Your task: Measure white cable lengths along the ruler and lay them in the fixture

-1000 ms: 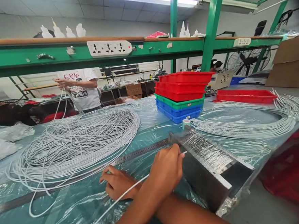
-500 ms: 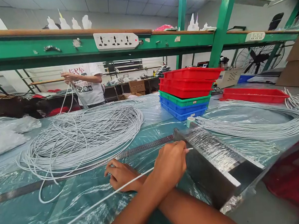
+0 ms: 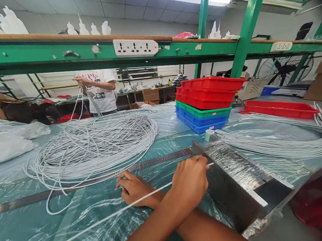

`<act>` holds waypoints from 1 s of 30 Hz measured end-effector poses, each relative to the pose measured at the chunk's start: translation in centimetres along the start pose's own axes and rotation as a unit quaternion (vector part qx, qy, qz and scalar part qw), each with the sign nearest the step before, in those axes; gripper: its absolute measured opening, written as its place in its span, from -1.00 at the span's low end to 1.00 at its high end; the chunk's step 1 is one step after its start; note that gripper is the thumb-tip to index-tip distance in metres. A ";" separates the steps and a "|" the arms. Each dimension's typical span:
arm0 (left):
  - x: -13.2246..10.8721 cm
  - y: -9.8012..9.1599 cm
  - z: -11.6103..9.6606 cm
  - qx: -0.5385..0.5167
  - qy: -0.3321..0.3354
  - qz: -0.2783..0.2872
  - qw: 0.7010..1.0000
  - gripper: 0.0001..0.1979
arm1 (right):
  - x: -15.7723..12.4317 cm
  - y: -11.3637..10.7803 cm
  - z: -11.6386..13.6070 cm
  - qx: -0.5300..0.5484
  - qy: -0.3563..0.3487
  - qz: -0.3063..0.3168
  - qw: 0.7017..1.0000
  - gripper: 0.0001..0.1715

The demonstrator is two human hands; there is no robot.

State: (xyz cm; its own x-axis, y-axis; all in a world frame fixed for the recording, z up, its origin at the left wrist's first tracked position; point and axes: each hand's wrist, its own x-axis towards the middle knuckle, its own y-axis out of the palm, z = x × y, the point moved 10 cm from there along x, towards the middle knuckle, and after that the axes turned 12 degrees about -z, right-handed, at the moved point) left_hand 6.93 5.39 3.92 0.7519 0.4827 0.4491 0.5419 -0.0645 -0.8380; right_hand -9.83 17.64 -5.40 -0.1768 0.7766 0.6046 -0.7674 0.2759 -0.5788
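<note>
My forearms cross, the left lying over the right. My left hand (image 3: 192, 180) is closed around a thin white cable (image 3: 102, 220), whose short end pokes out past the fingers towards a dark metal box (image 3: 229, 189). Shiny, wrinkled clear film or fine strands cover much of the box's top; I cannot tell which. From the left hand the cable runs over my right wrist to the lower left. My right hand (image 3: 134, 190) rests on the plastic-covered table with its fingers loosely bent and apart. Behind it lies a long steel ruler (image 3: 158, 160).
A big loose coil of pale cable (image 3: 104, 146) covers the left; another coil (image 3: 278, 141) lies right. Stacked trays (image 3: 206, 95) and a tape roll (image 3: 209, 134) stand behind the box. A green shelf beam (image 3: 90, 52) crosses above. Opposite, another person (image 3: 103, 89) holds cable strands.
The whole view has shifted slightly, so things sit a little further right and lower. Both hands keep nearly the same pose, the left still gripping the cable.
</note>
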 end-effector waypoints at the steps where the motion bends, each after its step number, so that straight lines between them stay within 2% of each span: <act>1: 0.0 0.0 0.0 0.001 0.001 0.000 1.000 -0.90 | 0.0 0.0 0.0 -0.006 -0.001 -0.001 1.000 -0.70; 9: -0.2 0.2 -0.2 0.020 -0.003 0.024 1.000 -0.90 | -0.2 0.4 -0.3 -0.030 -0.028 0.002 0.999 -0.72; 18: -0.3 1.0 -0.2 0.039 -0.026 0.045 0.998 -0.76 | -0.2 0.4 -0.2 -0.051 -0.016 0.007 0.999 -0.72; 24: -0.7 1.7 -0.3 0.068 -0.037 0.064 0.995 -0.76 | -0.3 0.1 -0.1 -0.062 -0.019 0.007 0.998 -0.73; 30: -0.6 1.5 0.1 0.077 -0.046 0.062 0.994 -0.68 | -0.1 -0.1 0.3 -0.070 -0.022 0.018 0.997 -0.74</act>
State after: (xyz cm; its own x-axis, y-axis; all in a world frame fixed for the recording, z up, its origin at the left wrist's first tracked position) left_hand 7.26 5.05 2.36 0.7677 0.5578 0.3154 0.3785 0.0024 -0.9256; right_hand -9.88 17.33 -5.27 -0.2323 0.7621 0.6043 -0.6672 0.3272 -0.6692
